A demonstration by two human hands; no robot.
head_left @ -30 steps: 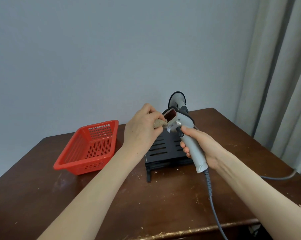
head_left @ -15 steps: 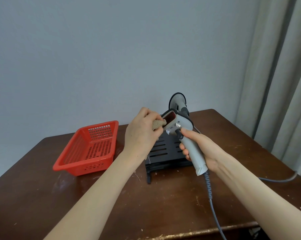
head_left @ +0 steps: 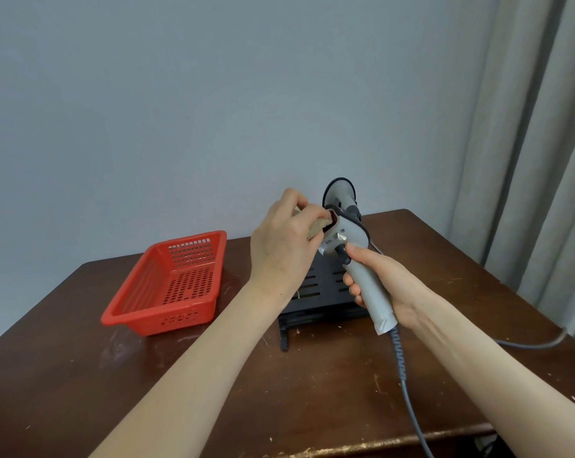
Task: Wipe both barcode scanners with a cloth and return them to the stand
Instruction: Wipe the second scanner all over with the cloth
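So the grey corded barcode scanner is being gripped by the right hand, and a small beige cloth is being pinched against its window by the left hand.

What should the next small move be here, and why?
Probably a wiping stroke of the small tan cloth across the red window of the grey corded barcode scanner: the left hand pinches the cloth against that window, the right hand grips the handle, and the second grey scanner stands on the black slatted stand.
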